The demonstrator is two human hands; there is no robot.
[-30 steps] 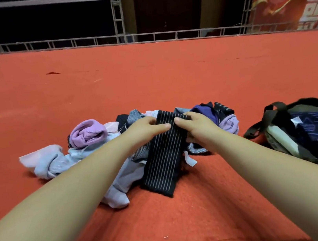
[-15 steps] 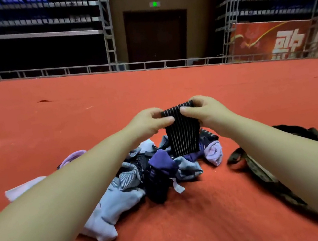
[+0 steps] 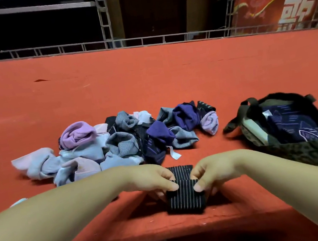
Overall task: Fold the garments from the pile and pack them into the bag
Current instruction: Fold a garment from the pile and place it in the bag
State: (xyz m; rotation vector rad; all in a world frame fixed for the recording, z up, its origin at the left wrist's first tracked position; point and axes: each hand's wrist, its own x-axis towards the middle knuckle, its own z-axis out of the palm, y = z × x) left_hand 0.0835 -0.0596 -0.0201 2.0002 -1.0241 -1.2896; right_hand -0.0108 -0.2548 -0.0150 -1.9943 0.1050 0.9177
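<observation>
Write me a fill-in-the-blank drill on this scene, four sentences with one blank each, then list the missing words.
1. The left hand and right hand both pinch the black garment with thin white ____.
2. That garment lies on the ____ carpet.
3. The open dark patterned fabric bag sits to the person's ____.
4. The lilac rolled garment lies at the pile's ____ side.

Missing words: stripes; red; right; left

The sock (image 3: 184, 197) at six o'clock is black with thin white stripes. The pile (image 3: 116, 145) at ten o'clock mixes lilac, pale blue, pink, grey-striped and deep purple. The bag (image 3: 311, 151) at three o'clock is dark leopard-print; the carpet (image 3: 147, 76) is orange-red.
</observation>
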